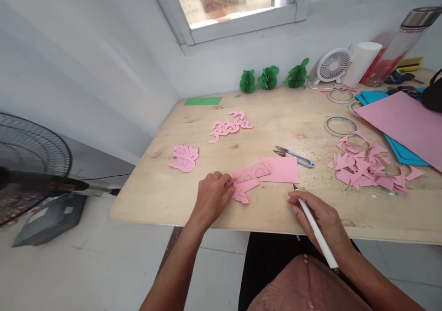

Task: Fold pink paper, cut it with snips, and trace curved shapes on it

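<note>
My left hand (pixel 213 193) is closed on the edge of a pink paper piece (pixel 249 175) with curved outlines drawn on it; part of the piece is blurred. Its right end overlaps a plain pink paper rectangle (pixel 281 169) lying flat on the table. In my right hand (pixel 321 216) is a white pen (pixel 315 228), tip pointing up and left, just below the rectangle's lower right corner. Thread snips (pixel 297 157) with blue handles lie behind the rectangle. Left of centre sits a stack of scalloped pink cutouts (pixel 185 158), and farther back a pile of curved pink cutouts (pixel 229 127).
Pink paper scraps (pixel 368 168) are heaped at the right, near tape rolls (pixel 340 126) and large pink and blue sheets (pixel 407 122). Along the wall stand green paper shapes (pixel 268 77), a small white fan (pixel 333 66) and a bottle (pixel 397 48). A floor fan (pixel 31 173) stands left.
</note>
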`<action>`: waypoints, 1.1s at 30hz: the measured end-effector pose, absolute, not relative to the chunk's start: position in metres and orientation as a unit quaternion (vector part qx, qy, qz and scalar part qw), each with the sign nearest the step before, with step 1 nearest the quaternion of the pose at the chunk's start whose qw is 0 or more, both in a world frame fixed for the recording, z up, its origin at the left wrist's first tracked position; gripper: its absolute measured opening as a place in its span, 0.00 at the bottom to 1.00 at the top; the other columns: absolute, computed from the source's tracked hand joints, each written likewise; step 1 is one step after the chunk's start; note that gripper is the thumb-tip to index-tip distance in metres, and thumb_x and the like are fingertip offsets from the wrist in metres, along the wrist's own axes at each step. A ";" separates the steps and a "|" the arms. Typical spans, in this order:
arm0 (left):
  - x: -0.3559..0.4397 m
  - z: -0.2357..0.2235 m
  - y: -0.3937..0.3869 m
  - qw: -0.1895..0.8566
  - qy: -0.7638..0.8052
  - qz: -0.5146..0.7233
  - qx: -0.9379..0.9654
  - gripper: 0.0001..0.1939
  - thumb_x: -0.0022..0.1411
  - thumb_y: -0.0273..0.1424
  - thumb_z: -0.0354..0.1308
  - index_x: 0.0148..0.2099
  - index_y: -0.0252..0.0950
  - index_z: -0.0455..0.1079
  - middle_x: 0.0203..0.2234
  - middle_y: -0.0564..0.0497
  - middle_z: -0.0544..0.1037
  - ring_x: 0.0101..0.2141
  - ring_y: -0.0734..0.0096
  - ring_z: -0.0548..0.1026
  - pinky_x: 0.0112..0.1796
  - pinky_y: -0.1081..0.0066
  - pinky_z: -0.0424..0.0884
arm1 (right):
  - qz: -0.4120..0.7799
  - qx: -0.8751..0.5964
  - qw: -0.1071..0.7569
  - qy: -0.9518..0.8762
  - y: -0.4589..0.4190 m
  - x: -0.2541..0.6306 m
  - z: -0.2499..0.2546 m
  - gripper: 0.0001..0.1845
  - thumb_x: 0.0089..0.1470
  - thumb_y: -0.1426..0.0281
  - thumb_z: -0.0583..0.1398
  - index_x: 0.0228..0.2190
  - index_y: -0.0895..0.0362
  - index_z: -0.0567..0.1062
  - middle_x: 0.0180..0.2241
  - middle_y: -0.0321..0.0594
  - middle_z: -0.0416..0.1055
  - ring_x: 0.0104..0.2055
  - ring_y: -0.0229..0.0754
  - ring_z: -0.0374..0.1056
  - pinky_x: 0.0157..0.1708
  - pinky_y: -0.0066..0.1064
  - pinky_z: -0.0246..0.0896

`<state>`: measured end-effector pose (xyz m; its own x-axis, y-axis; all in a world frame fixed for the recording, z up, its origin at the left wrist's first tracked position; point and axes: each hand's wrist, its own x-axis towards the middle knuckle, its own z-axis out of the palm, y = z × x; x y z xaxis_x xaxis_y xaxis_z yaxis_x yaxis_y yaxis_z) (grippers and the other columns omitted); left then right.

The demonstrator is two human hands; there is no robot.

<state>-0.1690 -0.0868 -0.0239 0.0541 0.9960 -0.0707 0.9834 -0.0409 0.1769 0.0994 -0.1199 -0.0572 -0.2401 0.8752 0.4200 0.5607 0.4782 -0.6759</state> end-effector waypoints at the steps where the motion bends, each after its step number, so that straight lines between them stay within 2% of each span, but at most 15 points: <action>1: -0.175 -0.024 -0.084 0.081 0.692 0.037 0.716 0.03 0.60 0.31 0.54 0.35 0.39 0.69 0.33 0.51 0.73 0.37 0.63 0.70 0.34 0.68 0.61 | 0.196 -0.472 0.397 -0.763 -0.120 0.099 -0.057 0.11 0.57 0.73 0.56 0.43 0.55 0.69 0.35 0.39 0.76 0.36 0.37 0.74 0.37 0.26 0.70; 5: -0.184 -0.026 -0.080 0.031 0.726 0.065 0.684 0.08 0.62 0.33 0.53 0.41 0.38 0.69 0.36 0.46 0.74 0.39 0.56 0.70 0.37 0.62 0.63 | 0.185 -0.472 0.398 -0.764 -0.120 0.099 -0.059 0.11 0.58 0.73 0.56 0.44 0.55 0.69 0.36 0.40 0.76 0.36 0.37 0.74 0.37 0.27 0.71; 9: -0.162 -0.030 -0.088 -0.082 0.680 0.188 0.704 0.17 0.66 0.34 0.48 0.54 0.34 0.65 0.49 0.39 0.71 0.51 0.53 0.67 0.48 0.55 0.62 | 0.164 -0.465 0.401 -0.772 -0.120 0.099 -0.062 0.11 0.58 0.74 0.56 0.44 0.54 0.69 0.36 0.40 0.76 0.36 0.37 0.74 0.38 0.28 0.71; 12: -0.142 -0.038 -0.094 -0.060 0.574 0.135 0.805 0.23 0.67 0.37 0.47 0.62 0.40 0.58 0.61 0.42 0.61 0.62 0.50 0.55 0.57 0.47 0.50 | 0.151 -0.457 0.401 -0.779 -0.119 0.099 -0.061 0.11 0.58 0.74 0.56 0.44 0.55 0.69 0.36 0.41 0.77 0.36 0.37 0.74 0.38 0.28 0.71; 15: -0.141 -0.050 -0.095 -0.018 0.530 0.069 0.845 0.27 0.67 0.42 0.45 0.66 0.42 0.52 0.65 0.45 0.55 0.63 0.52 0.53 0.58 0.48 0.51 | 0.154 -0.456 0.403 -0.778 -0.119 0.099 -0.059 0.11 0.58 0.74 0.56 0.44 0.55 0.69 0.35 0.41 0.77 0.35 0.38 0.75 0.37 0.27 0.71; 20: -0.177 -0.065 -0.081 -0.015 0.561 0.039 0.826 0.28 0.68 0.44 0.42 0.67 0.45 0.48 0.65 0.47 0.53 0.64 0.55 0.52 0.59 0.47 0.51 | 0.161 -0.460 0.409 -0.771 -0.121 0.099 -0.058 0.12 0.58 0.74 0.56 0.44 0.55 0.69 0.35 0.40 0.77 0.35 0.38 0.74 0.37 0.29 0.72; 26: -0.184 -0.058 -0.070 -0.046 0.595 0.115 0.794 0.24 0.68 0.38 0.42 0.64 0.40 0.56 0.62 0.42 0.61 0.63 0.52 0.53 0.57 0.44 0.53 | 0.166 -0.468 0.415 -0.762 -0.122 0.096 -0.058 0.11 0.58 0.74 0.56 0.44 0.54 0.69 0.35 0.39 0.77 0.35 0.36 0.74 0.36 0.27 0.71; 29: -0.156 -0.048 -0.071 -0.045 0.537 0.167 0.825 0.21 0.67 0.33 0.44 0.60 0.37 0.60 0.60 0.41 0.64 0.63 0.56 0.55 0.58 0.48 0.52 | 0.175 -0.473 0.418 -0.755 -0.122 0.096 -0.056 0.11 0.57 0.74 0.56 0.43 0.54 0.70 0.34 0.38 0.77 0.35 0.36 0.74 0.37 0.26 0.70; 33: -0.121 -0.042 -0.069 -0.016 0.458 0.159 0.874 0.17 0.65 0.31 0.49 0.55 0.35 0.65 0.57 0.41 0.68 0.59 0.56 0.62 0.55 0.55 0.62 | 0.186 -0.478 0.428 -0.745 -0.121 0.096 -0.052 0.10 0.57 0.74 0.56 0.42 0.56 0.70 0.33 0.40 0.77 0.34 0.37 0.75 0.36 0.25 0.71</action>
